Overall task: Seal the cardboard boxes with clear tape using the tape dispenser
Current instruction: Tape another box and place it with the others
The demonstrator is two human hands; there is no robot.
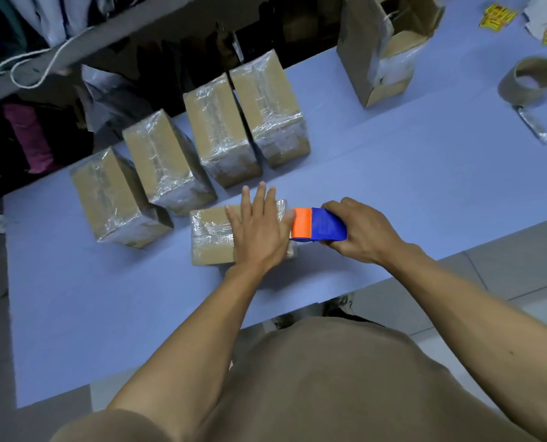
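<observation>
Five taped boxes lie on the blue tabletop (pixel 393 186). Four of them stand in a slanting row toward the far edge: the first (pixel 116 199), the second (pixel 165 161), the third (pixel 219 129) and the fourth (pixel 269 106), each wrapped in shiny clear tape. The fifth box (pixel 211 237) sits nearer the person, just in front of that row, with tape across its top and sides.

The left hand (pixel 259 231) lies flat on the fifth box, palm down, fingers spread and released, covering the box's right part. The right hand (pixel 361 231) is clenched around the blue body of the tape dispenser (pixel 318 225), whose orange front end meets the right end of the fifth box, beside the left hand's thumb.

At the far right of the tabletop stands an open carton (pixel 377 55), upright with its flaps loose. Near it lies a brown tape core (pixel 527 81) with a small silver tool (pixel 532 124) just beside it. Yellow labels (pixel 496 15) lie scattered in the far right corner. Beyond the tabletop's far edge is a dark shelf (pixel 74 49) with a white cord (pixel 39 70) hanging over it.
</observation>
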